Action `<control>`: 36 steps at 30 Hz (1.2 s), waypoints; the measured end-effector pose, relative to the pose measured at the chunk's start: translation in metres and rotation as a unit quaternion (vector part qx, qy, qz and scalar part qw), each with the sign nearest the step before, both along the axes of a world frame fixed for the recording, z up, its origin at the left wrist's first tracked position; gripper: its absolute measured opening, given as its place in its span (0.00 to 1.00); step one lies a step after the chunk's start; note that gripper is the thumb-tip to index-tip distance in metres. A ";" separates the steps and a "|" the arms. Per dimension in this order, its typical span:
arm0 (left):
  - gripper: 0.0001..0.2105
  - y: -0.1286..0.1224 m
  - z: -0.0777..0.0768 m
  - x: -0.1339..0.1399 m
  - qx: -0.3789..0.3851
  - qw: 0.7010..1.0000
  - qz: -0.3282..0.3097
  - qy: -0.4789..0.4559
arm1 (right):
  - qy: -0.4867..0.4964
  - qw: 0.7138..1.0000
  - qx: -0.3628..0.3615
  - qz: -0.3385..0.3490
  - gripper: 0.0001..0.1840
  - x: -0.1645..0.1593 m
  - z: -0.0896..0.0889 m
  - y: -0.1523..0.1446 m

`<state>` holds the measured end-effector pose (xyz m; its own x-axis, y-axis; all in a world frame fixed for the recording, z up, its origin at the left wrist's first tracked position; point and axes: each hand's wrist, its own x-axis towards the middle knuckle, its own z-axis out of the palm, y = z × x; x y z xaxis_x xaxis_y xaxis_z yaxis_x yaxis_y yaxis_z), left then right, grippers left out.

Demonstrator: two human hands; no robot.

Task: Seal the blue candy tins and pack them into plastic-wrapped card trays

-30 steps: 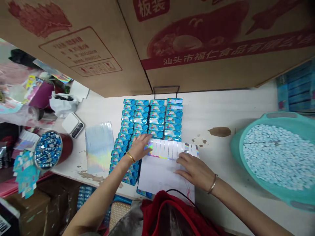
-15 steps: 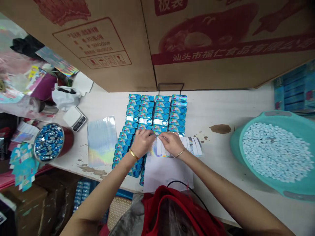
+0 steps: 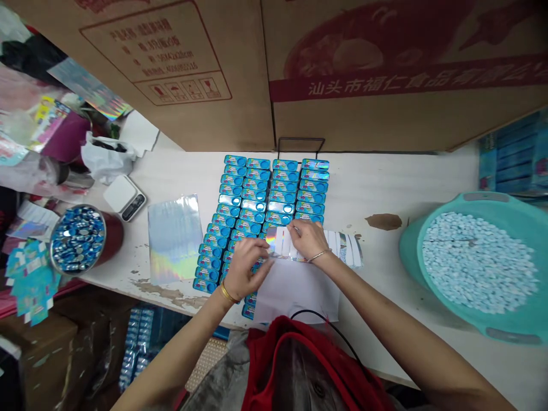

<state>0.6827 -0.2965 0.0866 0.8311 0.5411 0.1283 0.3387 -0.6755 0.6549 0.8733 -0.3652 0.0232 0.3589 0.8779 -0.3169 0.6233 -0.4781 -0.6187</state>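
Small blue cases with printed labels (image 3: 256,185) lie in long rows on the table. A shiny sheet of stickers with white strips (image 3: 350,251) lies over the right rows' near part, above a plain white paper (image 3: 297,291). My right hand (image 3: 309,240) bends over this sheet, thumb and fingertips pinched at its upper edge; the bit between them is too small to make out fully. At the sheet's left end, my left hand (image 3: 247,267) is open, thumb and fingers apart, above the cases. Part of the rows is hidden under both hands and the sheet.
A teal tub (image 3: 413,245) of pale small pieces stands at right. To the left are a silvery sheet (image 3: 175,240), a white scale (image 3: 124,197) and a metal bowl (image 3: 112,240) of blue pieces. Large cardboard boxes (image 3: 363,123) wall off the back, behind a wire stand (image 3: 302,138).
My left hand has parted from the right, moving down and left, and its fingers have opened. My right hand has shifted slightly right and pinches at the sticker sheet. The camera view has tilted slightly.
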 end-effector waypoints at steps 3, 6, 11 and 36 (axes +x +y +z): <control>0.11 0.016 -0.004 0.003 -0.048 0.993 0.105 -0.017 | -0.014 1.000 0.017 0.022 0.13 -0.001 0.004 -0.001; 0.24 0.033 -0.022 0.012 0.006 0.997 0.039 0.067 | 0.003 0.998 0.051 0.046 0.13 -0.008 0.010 -0.001; 0.25 0.036 -0.042 0.019 0.124 0.975 -0.042 0.179 | 0.047 0.996 0.069 0.032 0.14 -0.014 0.011 0.002; 0.32 0.052 0.021 0.035 -0.180 0.937 0.234 -0.184 | 0.355 0.891 0.258 -0.118 0.37 -0.035 -0.002 0.028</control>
<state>0.7174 -0.2448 0.1079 0.4265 0.8991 0.0982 0.2497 -0.2214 0.9426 0.8382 -0.3368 0.0212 0.4234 0.8987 -0.1138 -0.0934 -0.0817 -0.9923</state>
